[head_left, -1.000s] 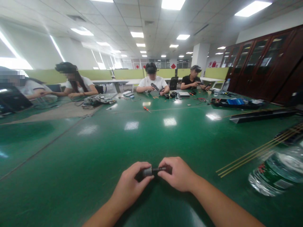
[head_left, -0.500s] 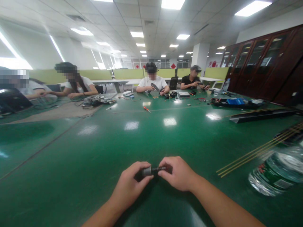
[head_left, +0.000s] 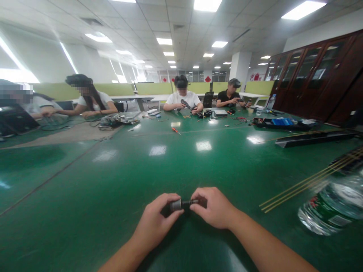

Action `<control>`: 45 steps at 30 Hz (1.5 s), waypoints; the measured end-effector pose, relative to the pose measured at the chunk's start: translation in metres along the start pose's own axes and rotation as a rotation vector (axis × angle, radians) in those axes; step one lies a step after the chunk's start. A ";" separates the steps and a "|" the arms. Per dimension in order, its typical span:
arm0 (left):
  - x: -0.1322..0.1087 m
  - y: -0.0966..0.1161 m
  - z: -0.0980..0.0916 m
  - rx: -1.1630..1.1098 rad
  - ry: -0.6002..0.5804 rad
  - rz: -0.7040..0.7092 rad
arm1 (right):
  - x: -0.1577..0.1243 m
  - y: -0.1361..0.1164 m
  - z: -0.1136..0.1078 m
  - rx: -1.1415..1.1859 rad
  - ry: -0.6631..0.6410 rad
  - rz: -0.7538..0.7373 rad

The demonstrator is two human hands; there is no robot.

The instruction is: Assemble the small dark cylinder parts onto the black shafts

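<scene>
My left hand (head_left: 162, 214) is closed round the thick grey end of a small cylindrical metal part (head_left: 176, 205), thumb below and fingers above. From that cylinder a thinner dark shaft (head_left: 186, 203) runs right, to my right hand (head_left: 211, 207). The thumb and fingers of that hand pinch the shaft's far end, partly hiding it. Both hands are close together, low over the green tabletop (head_left: 136, 177), with the part lying roughly level between them.
At right lie a large clear water bottle (head_left: 330, 211) on its side, several thin yellowish rods (head_left: 300, 183) and a black channel (head_left: 314, 138). Farther off are an orange screwdriver (head_left: 176, 130) and a black tray (head_left: 280, 122) with blue items. Several people sit across the table, one holding a power drill (head_left: 185, 103).
</scene>
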State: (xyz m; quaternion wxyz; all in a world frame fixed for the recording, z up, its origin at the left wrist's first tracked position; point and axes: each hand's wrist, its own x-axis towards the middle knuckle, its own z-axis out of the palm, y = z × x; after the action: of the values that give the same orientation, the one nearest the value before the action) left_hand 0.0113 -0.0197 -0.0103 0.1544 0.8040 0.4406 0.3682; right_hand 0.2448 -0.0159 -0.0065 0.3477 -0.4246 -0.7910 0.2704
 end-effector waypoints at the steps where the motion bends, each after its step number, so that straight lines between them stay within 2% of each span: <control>1: 0.000 0.000 0.000 -0.002 -0.002 -0.002 | 0.000 0.000 0.000 0.002 0.002 0.001; 13: -0.001 -0.005 0.000 0.005 -0.025 -0.030 | 0.001 0.000 0.000 0.016 0.004 0.027; 45: -0.001 -0.007 -0.001 0.005 0.003 -0.033 | 0.000 0.004 -0.002 0.000 0.004 0.039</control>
State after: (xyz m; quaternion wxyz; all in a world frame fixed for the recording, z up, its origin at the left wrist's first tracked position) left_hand 0.0060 -0.0166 -0.0137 0.1576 0.7966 0.4548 0.3658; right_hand 0.2480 -0.0137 -0.0081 0.3437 -0.4406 -0.7818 0.2765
